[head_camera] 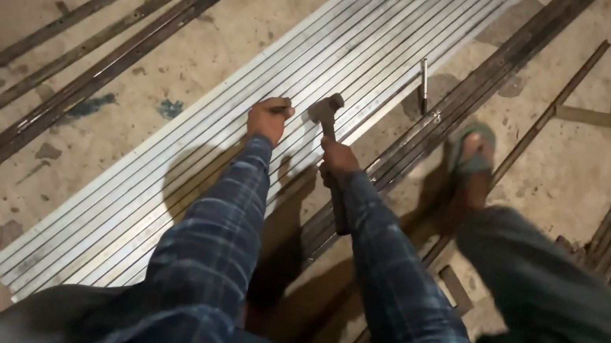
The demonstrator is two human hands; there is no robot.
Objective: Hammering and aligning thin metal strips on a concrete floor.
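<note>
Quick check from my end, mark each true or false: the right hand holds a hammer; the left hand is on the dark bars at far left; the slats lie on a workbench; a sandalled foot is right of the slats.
1. The right hand holds a hammer. True.
2. The left hand is on the dark bars at far left. False: it rests on the pale metal slats, gripping something small that I cannot identify.
3. The slats lie on a workbench. False: they lie on the concrete floor.
4. A sandalled foot is right of the slats. True.
</note>
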